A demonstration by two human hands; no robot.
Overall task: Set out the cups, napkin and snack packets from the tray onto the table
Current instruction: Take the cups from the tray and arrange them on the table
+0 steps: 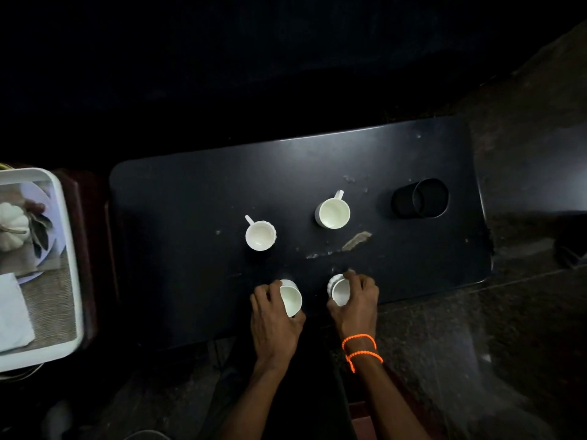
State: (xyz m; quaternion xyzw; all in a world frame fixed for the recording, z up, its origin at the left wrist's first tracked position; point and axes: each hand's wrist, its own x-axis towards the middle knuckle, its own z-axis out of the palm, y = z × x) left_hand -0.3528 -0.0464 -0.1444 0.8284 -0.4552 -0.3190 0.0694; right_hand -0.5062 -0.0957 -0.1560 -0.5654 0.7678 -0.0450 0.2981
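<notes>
Head view: dark table (197, 192) bears four white cups. Left hand (273, 325) wrapped round smooth cup (291, 300), 6 o'clock. Right hand (357, 301) closed round ribbed cup (339, 290) just beside. Two free cups (260, 235) (333, 213) nearer centre. Tray (68, 236), 9 o'clock, holds napkin (14, 315).

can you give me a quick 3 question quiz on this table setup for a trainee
1. How many white cups are on the dark table?
2. True or false: the white napkin is already on the table.
3. Which wrist wears the orange bracelet: A left, B right?

Key:
1. Four: two standing free, one in the left hand, one in the right hand.
2. False; it lies in the white tray.
3. B.
</notes>
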